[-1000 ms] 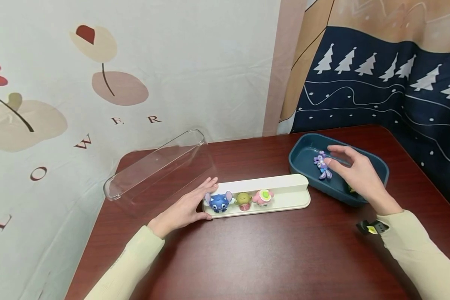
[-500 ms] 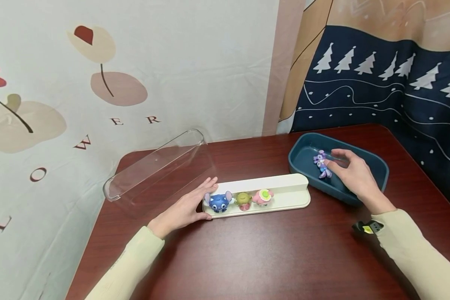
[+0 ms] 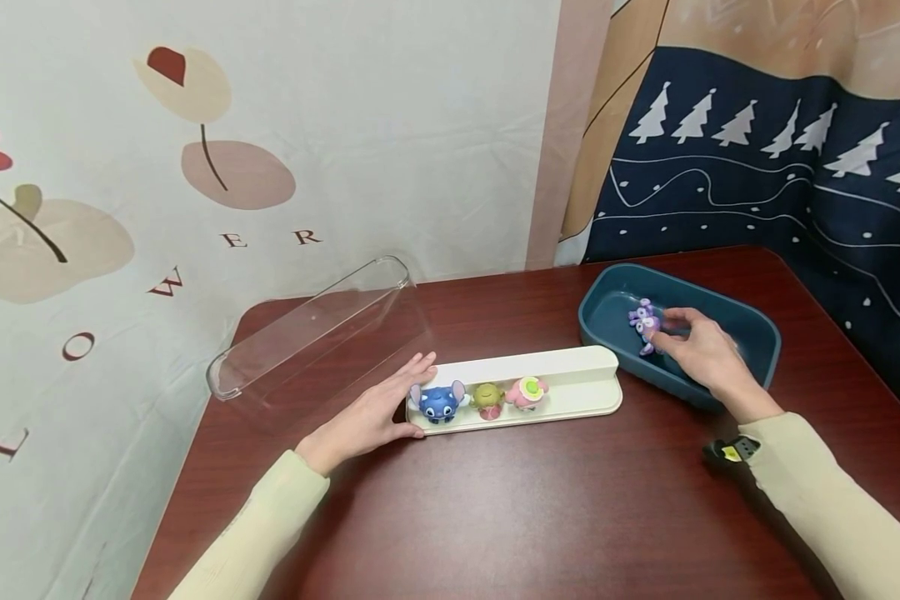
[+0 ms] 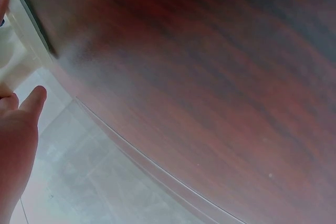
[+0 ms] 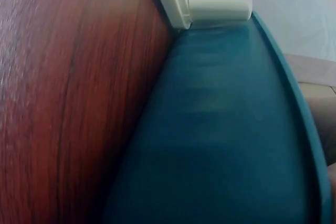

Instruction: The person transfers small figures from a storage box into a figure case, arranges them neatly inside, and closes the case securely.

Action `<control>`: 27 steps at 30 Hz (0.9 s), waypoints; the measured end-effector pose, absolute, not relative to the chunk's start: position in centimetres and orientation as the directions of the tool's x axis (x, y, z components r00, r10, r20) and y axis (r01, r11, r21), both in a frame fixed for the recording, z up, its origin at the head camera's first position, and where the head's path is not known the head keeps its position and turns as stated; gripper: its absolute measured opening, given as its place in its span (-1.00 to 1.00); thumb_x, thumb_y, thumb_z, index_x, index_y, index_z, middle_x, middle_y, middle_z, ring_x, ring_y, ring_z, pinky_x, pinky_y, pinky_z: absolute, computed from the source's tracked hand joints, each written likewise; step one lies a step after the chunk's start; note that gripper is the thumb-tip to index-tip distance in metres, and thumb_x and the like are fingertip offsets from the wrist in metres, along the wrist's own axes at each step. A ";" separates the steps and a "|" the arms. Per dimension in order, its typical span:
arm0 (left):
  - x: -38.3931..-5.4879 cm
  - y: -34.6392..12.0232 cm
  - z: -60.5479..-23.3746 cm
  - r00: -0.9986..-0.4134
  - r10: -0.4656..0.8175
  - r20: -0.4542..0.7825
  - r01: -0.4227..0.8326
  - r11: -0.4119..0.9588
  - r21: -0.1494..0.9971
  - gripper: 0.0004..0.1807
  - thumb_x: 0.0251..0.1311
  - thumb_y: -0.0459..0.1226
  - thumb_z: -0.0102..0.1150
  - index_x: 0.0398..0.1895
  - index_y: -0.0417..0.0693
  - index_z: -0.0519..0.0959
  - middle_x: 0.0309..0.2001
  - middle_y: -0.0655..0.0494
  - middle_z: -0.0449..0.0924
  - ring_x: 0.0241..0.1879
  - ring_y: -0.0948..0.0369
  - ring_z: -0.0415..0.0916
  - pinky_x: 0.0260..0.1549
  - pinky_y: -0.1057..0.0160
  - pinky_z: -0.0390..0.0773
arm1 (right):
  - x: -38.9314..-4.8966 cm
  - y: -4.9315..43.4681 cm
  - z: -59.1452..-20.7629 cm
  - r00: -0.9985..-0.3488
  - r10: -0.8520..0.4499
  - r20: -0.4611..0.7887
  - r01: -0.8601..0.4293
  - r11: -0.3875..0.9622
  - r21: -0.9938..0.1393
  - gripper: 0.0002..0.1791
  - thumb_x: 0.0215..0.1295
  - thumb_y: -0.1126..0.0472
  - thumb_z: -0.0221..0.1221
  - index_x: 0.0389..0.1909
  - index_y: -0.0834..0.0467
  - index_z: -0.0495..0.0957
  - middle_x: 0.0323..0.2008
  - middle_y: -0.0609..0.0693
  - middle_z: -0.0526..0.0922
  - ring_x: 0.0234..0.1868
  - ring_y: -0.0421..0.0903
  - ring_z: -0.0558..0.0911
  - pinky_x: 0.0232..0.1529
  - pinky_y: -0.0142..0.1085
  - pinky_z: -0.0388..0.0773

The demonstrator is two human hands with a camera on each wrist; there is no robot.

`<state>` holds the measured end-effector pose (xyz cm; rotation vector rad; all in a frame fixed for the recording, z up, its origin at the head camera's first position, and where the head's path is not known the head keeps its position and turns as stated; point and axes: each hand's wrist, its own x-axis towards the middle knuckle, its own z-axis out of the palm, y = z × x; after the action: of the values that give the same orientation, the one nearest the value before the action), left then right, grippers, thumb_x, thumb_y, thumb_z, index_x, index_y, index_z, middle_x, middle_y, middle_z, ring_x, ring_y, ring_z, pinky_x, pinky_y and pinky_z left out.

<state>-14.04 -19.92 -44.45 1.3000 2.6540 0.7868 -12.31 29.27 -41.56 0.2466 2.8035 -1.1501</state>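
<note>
Two hands show above the brown bench (image 3: pixel 495 517). At centre, the left hand (image 3: pixel 371 423) rests on the left end of a white tray (image 3: pixel 585 397), fingers straight, thumb at its near edge. A blue toy (image 3: pixel 437 405), a green toy (image 3: pixel 487 397) and a pink toy (image 3: pixel 526 393) sit in a row on that tray. At centre right, the right hand (image 3: pixel 708 354) is over a blue tub (image 3: pixel 712 293), its thumb and forefinger together on a purple toy (image 3: pixel 642 318), apparently in a pinch. That toy lies inside the tub, to the upper left of this hand, touching the fingertips, its long axis running steeply up the frame. The left hand is well apart from it. Farther back, at centre left, is a clear cover (image 3: pixel 311 332).
</note>
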 end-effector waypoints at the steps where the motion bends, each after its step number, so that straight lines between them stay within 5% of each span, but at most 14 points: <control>1: -14.0 -19.9 -44.4 -0.636 0.758 0.147 0.716 0.507 0.480 0.03 -0.02 -0.31 0.64 0.55 -0.17 0.28 0.62 -0.12 0.08 0.59 -0.12 0.00 0.48 0.03 0.19 | -12.4 29.3 -41.6 -0.981 0.112 -0.160 0.192 0.707 -0.681 -0.19 0.58 -0.12 0.08 0.51 0.41 0.13 0.36 0.49 0.34 0.29 0.45 0.43 0.22 0.34 0.43; 7: -13.9 -19.9 -44.4 -0.641 0.755 0.141 0.710 0.513 0.482 0.04 -0.02 -0.30 0.64 0.55 -0.17 0.27 0.62 -0.12 0.08 0.60 -0.09 -0.01 0.48 0.02 0.19 | -12.8 29.6 -41.8 -0.976 0.105 -0.191 0.204 0.745 -0.635 -0.25 0.56 -0.03 0.12 0.48 0.42 0.17 0.22 0.46 0.46 0.19 0.38 0.38 0.17 0.38 0.35; 16: -13.8 -20.0 -44.3 -0.645 0.751 0.139 0.705 0.515 0.488 0.04 -0.02 -0.30 0.64 0.55 -0.17 0.28 0.62 -0.11 0.08 0.61 -0.05 -0.03 0.47 0.03 0.19 | -13.4 29.3 -42.0 -0.974 0.089 -0.206 0.198 0.772 -0.604 -0.33 0.50 0.14 0.17 0.40 0.47 0.22 0.04 0.42 0.59 0.14 0.39 0.43 0.29 0.53 -0.12; 21: -13.8 -20.0 -44.3 -0.646 0.752 0.134 0.702 0.516 0.490 0.03 0.00 -0.29 0.63 0.56 -0.16 0.27 0.63 -0.11 0.07 0.62 -0.04 -0.05 0.48 0.04 0.19 | -13.3 29.3 -42.0 -0.981 0.108 -0.162 0.186 0.769 -0.612 -0.41 0.49 0.21 0.12 0.38 0.46 0.27 0.01 0.42 0.60 0.06 0.35 0.47 0.21 0.43 0.14; 27: -13.8 -20.0 -44.2 -0.646 0.754 0.120 0.695 0.515 0.502 0.02 0.04 -0.28 0.61 0.57 -0.15 0.26 0.64 -0.07 0.03 0.62 -0.04 -0.07 0.49 0.08 0.17 | -12.7 29.5 -41.5 -0.986 0.158 -0.049 0.155 0.777 -0.610 -0.56 0.51 0.25 0.05 0.28 0.41 0.42 -0.04 0.37 0.59 -0.16 0.19 0.53 -0.17 0.04 0.51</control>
<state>-13.82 -19.97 -44.18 1.2649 2.6345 0.7933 -12.75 29.53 -41.54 0.2614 2.9661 -1.0166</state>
